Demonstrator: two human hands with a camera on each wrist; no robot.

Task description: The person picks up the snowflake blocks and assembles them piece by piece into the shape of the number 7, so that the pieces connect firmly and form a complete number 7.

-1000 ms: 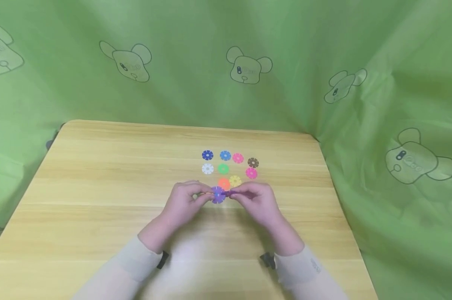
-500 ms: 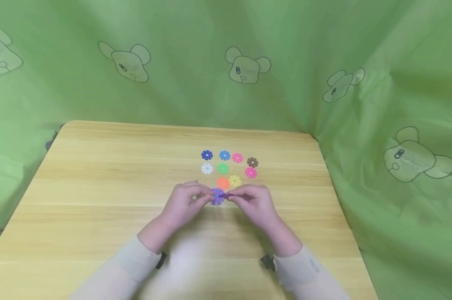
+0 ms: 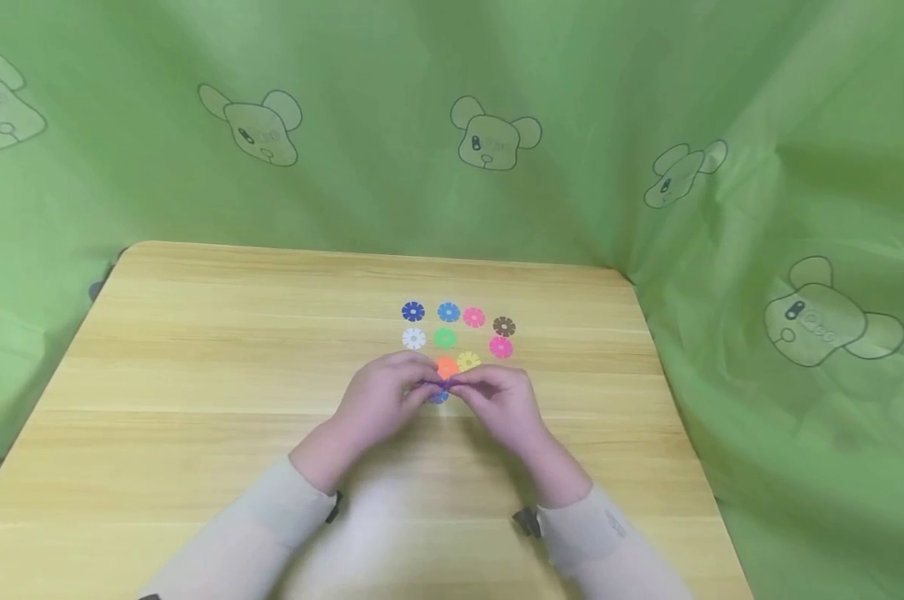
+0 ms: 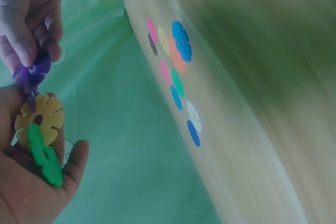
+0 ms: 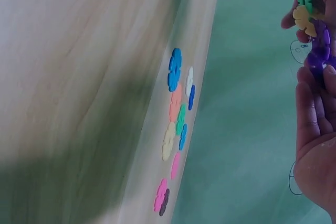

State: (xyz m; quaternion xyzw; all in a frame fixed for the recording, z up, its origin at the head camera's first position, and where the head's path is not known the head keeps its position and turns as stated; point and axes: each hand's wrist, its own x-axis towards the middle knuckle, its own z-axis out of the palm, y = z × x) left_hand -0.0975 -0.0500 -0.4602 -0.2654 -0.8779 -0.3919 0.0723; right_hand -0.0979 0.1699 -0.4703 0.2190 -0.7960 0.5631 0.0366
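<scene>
Above the table, my left hand [image 3: 380, 396] holds a small chain of notched plastic snowflake discs: a green disc [image 4: 44, 156], a yellow disc [image 4: 44, 116] and a purple disc [image 5: 323, 38]. My right hand [image 3: 502, 406] pinches another purple disc [image 5: 317, 60] at the chain's other end. The two purple discs meet between the hands, edges touching; fingers partly hide how far they are slotted together. Directly below the fingertips in the head view, a blue disc [image 3: 439, 398] lies on the table, partly covered by the hands.
Beyond the hands, loose discs lie flat on the wooden table [image 3: 219, 350]: orange [image 3: 447, 367], yellow [image 3: 468, 362], green [image 3: 445, 337], white [image 3: 414, 338], dark blue [image 3: 413, 312], light blue [image 3: 448, 312], brown [image 3: 504, 326] and pink [image 3: 501, 347]. Green cloth [image 3: 377, 192] hangs around the table.
My left hand has shifted right, its fingertips now close to the right hand's. The purple disc seen face-on between the hands earlier is now mostly hidden. Table discs have stayed put.
</scene>
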